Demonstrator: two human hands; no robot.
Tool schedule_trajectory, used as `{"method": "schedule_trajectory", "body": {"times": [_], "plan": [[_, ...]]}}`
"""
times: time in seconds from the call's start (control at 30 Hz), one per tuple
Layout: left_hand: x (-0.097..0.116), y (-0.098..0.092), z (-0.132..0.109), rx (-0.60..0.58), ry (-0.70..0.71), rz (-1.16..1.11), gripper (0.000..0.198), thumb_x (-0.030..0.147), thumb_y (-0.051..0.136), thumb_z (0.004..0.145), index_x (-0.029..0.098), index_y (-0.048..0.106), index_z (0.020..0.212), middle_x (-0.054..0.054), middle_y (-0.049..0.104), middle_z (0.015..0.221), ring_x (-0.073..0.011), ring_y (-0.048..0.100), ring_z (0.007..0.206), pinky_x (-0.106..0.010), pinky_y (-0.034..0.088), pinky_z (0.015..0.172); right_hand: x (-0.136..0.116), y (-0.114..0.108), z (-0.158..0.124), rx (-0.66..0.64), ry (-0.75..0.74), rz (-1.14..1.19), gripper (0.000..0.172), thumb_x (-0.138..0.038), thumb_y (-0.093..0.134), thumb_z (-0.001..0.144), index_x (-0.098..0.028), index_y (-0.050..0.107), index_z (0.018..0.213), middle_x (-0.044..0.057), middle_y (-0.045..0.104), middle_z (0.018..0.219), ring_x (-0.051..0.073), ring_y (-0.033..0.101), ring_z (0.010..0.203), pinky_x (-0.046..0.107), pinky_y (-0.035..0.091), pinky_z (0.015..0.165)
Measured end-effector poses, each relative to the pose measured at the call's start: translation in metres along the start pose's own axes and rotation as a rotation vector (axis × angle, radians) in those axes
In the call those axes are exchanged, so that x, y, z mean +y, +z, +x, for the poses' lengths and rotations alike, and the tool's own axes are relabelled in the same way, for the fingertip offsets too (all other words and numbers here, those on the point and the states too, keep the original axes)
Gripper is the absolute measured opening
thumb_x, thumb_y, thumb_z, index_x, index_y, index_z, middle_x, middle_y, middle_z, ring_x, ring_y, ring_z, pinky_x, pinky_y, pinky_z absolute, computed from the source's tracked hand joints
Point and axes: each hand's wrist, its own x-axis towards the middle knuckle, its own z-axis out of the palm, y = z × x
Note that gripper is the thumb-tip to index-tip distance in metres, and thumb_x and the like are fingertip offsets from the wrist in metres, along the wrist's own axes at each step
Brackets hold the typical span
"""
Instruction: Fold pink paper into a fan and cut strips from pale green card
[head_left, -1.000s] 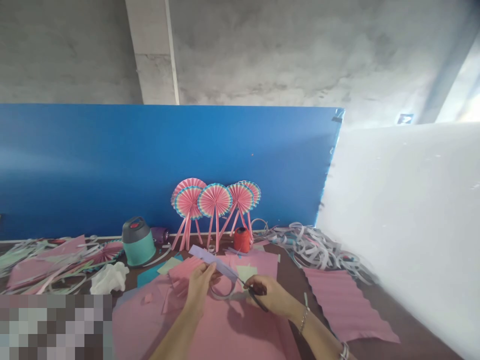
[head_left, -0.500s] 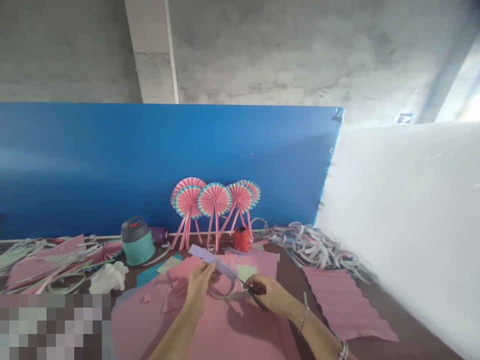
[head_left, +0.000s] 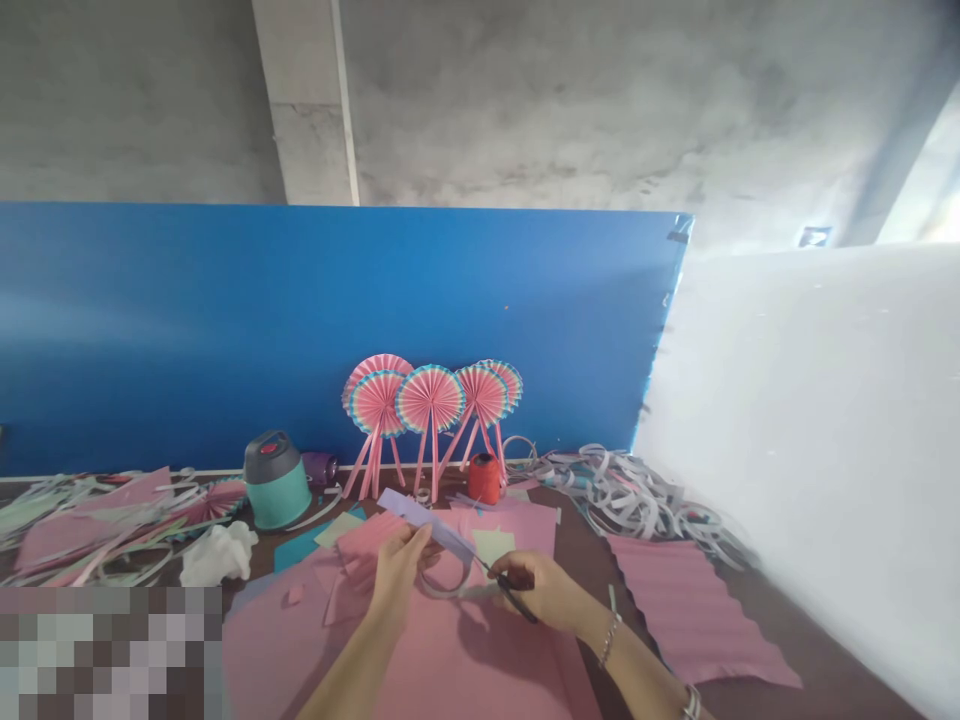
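My left hand (head_left: 405, 560) pinches a lavender paper strip (head_left: 405, 507), which slants down to the right. In my right hand (head_left: 544, 590) is a pair of dark-handled scissors (head_left: 520, 603), its tip at the strip's lower right end. A thin pale curl of paper (head_left: 444, 592) hangs in a loop below the strip, between the hands. Under both hands lies a large pink paper sheet (head_left: 442, 660). Beside my left hand are folded pink paper (head_left: 360, 555) and a pale green piece (head_left: 337, 530); another pale green piece (head_left: 493, 545) lies behind the scissors.
Several pink pleated paper fans (head_left: 430, 400) lean against the blue panel (head_left: 225, 320). A red thread spool (head_left: 484, 480) and a teal container (head_left: 276, 490) stand at the back. Paper strips (head_left: 630, 495) heap at the right, near a pleated pink sheet (head_left: 697, 610). Crumpled white tissue (head_left: 217, 555) lies left.
Almost nothing differs. The view has shifted very slightly; both hands, the strip and the scissors keep nearly the same places.
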Motion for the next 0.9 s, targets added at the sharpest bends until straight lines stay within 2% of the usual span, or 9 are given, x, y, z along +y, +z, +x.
{"method": "schedule_trajectory", "body": {"times": [0.23, 0.47, 0.6, 0.9], "plan": [[-0.0016, -0.0004, 0.0008, -0.004, 0.014, -0.009, 0.041, 0.046, 0.074, 0.054, 0.012, 0.066, 0.076, -0.01, 0.072, 0.072, -0.0227, 0.068, 0.074, -0.028, 0.05, 0.065, -0.0087, -0.0019, -0.0025, 0.008, 0.012, -0.047, 0.027, -0.014, 0.052, 0.06, -0.013, 0.067, 0.082, -0.004, 0.051, 0.054, 0.006, 0.038, 0.045, 0.017, 0.028, 0.042], [-0.0023, -0.0002, 0.0015, 0.009, 0.006, -0.013, 0.039, 0.044, 0.075, 0.054, 0.013, 0.066, 0.074, -0.01, 0.072, 0.073, -0.0239, 0.069, 0.074, -0.029, 0.051, 0.064, -0.0009, -0.0027, 0.0, 0.017, -0.041, -0.062, 0.028, -0.015, 0.051, 0.062, -0.014, 0.069, 0.084, -0.003, 0.053, 0.056, 0.007, 0.036, 0.048, 0.017, 0.026, 0.043], [-0.0022, -0.0003, 0.0014, 0.019, 0.001, -0.015, 0.038, 0.042, 0.075, 0.056, 0.013, 0.066, 0.078, -0.01, 0.073, 0.073, -0.0236, 0.069, 0.074, -0.03, 0.052, 0.067, 0.0003, -0.0035, 0.0, 0.008, -0.094, -0.082, 0.025, -0.015, 0.051, 0.065, -0.014, 0.07, 0.081, -0.002, 0.057, 0.062, 0.007, 0.041, 0.051, 0.017, 0.03, 0.046], [0.0007, -0.0004, 0.0004, 0.006, -0.008, -0.003, 0.04, 0.044, 0.074, 0.055, 0.012, 0.066, 0.077, -0.009, 0.072, 0.072, -0.0228, 0.068, 0.075, -0.028, 0.05, 0.065, -0.0011, -0.0037, -0.0005, 0.045, -0.067, -0.149, 0.025, -0.02, 0.055, 0.066, -0.015, 0.071, 0.085, -0.001, 0.062, 0.066, 0.01, 0.048, 0.054, 0.018, 0.036, 0.049]]}}
